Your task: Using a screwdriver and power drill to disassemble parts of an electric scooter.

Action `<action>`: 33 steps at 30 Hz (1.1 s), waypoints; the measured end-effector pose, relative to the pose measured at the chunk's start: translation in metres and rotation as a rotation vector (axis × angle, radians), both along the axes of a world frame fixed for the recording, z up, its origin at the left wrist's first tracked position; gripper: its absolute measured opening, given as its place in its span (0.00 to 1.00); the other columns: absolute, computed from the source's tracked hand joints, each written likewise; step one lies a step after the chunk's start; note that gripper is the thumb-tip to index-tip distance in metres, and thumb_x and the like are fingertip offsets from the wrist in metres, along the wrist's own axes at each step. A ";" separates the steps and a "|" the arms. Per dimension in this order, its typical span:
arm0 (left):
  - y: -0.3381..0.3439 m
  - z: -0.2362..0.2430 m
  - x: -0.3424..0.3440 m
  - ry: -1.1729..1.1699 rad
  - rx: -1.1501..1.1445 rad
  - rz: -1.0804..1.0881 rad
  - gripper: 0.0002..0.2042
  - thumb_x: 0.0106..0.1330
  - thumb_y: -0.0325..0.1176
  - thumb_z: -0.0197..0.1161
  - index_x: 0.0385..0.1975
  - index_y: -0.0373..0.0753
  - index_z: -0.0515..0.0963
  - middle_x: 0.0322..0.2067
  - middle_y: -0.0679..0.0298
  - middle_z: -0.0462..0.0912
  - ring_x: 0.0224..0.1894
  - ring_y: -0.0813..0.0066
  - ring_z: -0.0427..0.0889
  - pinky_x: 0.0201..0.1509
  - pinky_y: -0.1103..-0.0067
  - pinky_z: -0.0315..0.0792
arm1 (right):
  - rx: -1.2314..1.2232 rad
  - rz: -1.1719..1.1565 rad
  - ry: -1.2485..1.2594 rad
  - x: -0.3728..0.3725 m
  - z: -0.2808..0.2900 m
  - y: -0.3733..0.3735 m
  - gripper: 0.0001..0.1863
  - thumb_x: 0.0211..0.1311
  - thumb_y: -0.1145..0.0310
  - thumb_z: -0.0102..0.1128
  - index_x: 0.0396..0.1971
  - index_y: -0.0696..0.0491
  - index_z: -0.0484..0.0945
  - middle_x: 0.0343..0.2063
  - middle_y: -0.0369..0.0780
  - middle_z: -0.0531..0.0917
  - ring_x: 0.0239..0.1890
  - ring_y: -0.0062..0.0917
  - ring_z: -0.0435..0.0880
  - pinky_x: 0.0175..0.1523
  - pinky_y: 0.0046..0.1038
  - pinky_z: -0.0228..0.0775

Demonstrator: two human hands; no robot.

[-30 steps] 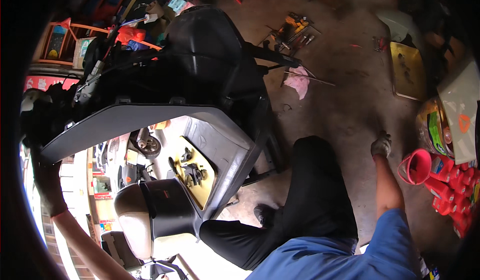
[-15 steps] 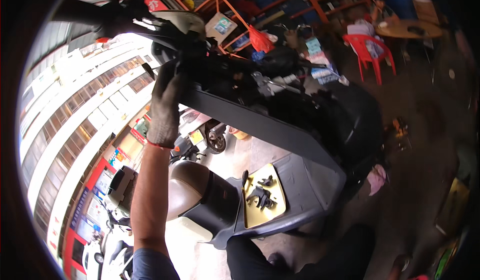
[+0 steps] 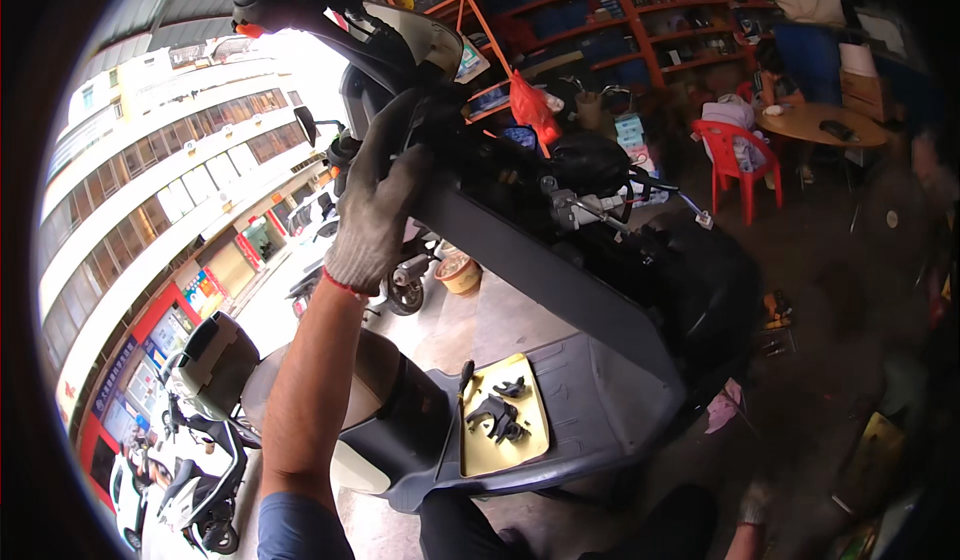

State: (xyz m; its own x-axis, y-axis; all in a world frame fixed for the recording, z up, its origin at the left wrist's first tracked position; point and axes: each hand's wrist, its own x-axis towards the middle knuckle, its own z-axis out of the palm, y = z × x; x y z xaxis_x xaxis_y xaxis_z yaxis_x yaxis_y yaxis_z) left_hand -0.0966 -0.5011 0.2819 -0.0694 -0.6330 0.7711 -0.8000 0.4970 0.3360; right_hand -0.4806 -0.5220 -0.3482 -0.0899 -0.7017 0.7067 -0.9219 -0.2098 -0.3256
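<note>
My left hand, in a grey-white work glove with dark fingers, is closed round the upper end of the dark grey front panel of a scooter. Its thumb lies over the panel's near side, while the fingertips are lost against dark parts. Low on the right, my gloved right hand hangs away from the scooter, too dim and small to make out its fingers. On the scooter's footboard rests a yellow tray. Black bracket-like parts lie in it, and a black-handled tool leans at its left edge.
The scooter's seat is beside my left forearm. Loose wires and a connector stick out beyond the panel. Farther off are a red chair, a round table with a person near it, and orange shelves. Parked scooters stand left.
The view has shifted, so the tray and footboard sit lower and farther left. My right hand has come into view at the lower right. My left hand stays on the panel.
</note>
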 end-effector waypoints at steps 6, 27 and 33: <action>-0.019 -0.001 -0.010 -0.040 -0.134 -0.166 0.28 0.61 0.32 0.61 0.62 0.31 0.64 0.54 0.47 0.77 0.55 0.62 0.78 0.60 0.72 0.71 | -0.024 0.734 -1.061 0.096 0.323 -0.015 0.24 0.64 0.60 0.60 0.54 0.60 0.74 0.52 0.49 0.76 0.55 0.40 0.74 0.61 0.39 0.65; -0.025 -0.015 0.004 0.377 -0.289 -0.245 0.21 0.59 0.35 0.53 0.52 0.32 0.74 0.53 0.49 0.75 0.57 0.60 0.75 0.65 0.67 0.64 | -0.282 0.163 0.977 0.151 0.454 -0.018 0.28 0.68 0.58 0.50 0.63 0.58 0.66 0.60 0.51 0.70 0.61 0.43 0.70 0.62 0.41 0.64; -0.009 0.013 0.026 0.420 -0.003 -0.376 0.20 0.55 0.35 0.59 0.48 0.39 0.75 0.54 0.54 0.76 0.58 0.61 0.75 0.64 0.67 0.66 | 0.096 0.208 1.118 0.145 0.464 0.015 0.28 0.67 0.59 0.49 0.63 0.57 0.65 0.61 0.50 0.69 0.63 0.41 0.68 0.64 0.39 0.62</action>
